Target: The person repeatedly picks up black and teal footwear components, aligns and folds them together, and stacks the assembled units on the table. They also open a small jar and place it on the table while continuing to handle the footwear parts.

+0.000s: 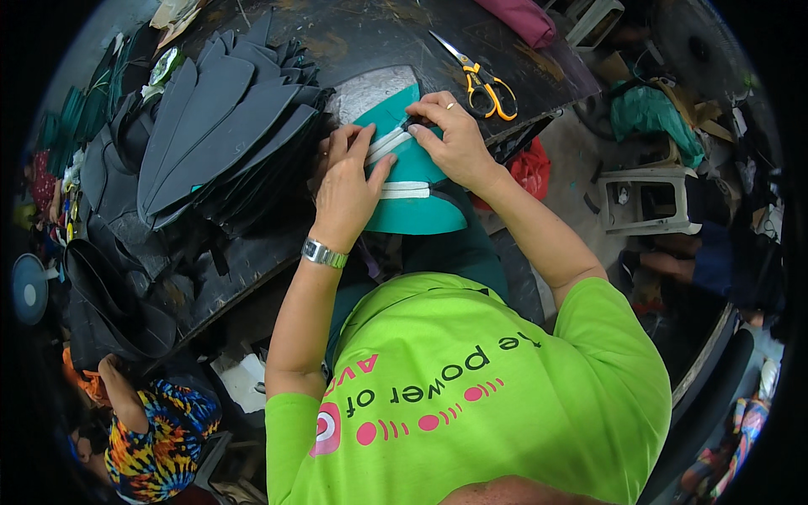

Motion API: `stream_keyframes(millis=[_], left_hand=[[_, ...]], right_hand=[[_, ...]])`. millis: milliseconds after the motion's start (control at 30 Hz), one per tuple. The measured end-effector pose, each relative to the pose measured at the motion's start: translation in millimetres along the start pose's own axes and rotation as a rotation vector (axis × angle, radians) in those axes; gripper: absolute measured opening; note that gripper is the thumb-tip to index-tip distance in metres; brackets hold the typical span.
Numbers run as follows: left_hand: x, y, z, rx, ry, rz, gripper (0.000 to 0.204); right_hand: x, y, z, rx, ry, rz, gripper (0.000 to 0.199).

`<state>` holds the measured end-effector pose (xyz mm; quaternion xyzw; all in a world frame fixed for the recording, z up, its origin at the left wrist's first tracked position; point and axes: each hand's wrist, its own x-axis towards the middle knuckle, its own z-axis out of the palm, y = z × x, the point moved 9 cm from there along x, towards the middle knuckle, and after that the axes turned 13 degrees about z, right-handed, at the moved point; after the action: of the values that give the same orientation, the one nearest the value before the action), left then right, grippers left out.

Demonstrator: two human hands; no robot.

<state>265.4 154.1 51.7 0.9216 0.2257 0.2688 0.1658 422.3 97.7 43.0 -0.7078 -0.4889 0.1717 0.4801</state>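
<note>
A teal fabric-like panel (417,220) with a curved lower edge lies at the table's near edge, partly overhanging it. Two white strips cross it: an upper slanted strip (389,145) and a lower level strip (405,190). My left hand (347,187) grips the panel's left side, with the thumb at the upper strip and the fingers bent over the panel. My right hand (454,141) pinches a small black strap end (410,124) where the upper strip stops. Part of that strap is hidden by my fingers. Another black strap shows by the lower strip.
Left of my hands rises a large stack of dark leaf-shaped pieces (202,126). Scissors with orange-and-black handles (484,88) lie on the dark table (370,38). A grey patterned piece (370,91) is under the panel. A white stool (648,202) stands right; another person (160,438) is lower left.
</note>
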Motion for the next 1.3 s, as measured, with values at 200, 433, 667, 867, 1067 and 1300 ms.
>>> stream_keyframes(millis=[200,433,667,867,1067,1300], left_hand=[[17,-10,10,-0.091,-0.024,0.018,0.047],[22,-14,26,-0.052,0.072,-0.063,0.029],[26,-18,23,-0.090,0.175,-0.007,0.013],[25,-13,20,-0.071,0.162,-0.091,0.013],[24,-15,24,-0.073,0.150,-0.130,0.016],[19,-15,17,-0.179,0.178,-0.082,0.016]], right_hand=[[4,-13,8,-0.254,0.004,-0.117,0.013],[-1,-37,22,-0.083,-0.100,-0.206,0.006],[-8,-65,21,0.059,-0.215,-0.248,0.012],[-3,-50,-4,0.005,-0.023,-0.104,0.016],[-15,-15,-9,-0.317,-0.094,0.099,0.039],[3,5,-10,-0.069,-0.170,0.158,0.045]])
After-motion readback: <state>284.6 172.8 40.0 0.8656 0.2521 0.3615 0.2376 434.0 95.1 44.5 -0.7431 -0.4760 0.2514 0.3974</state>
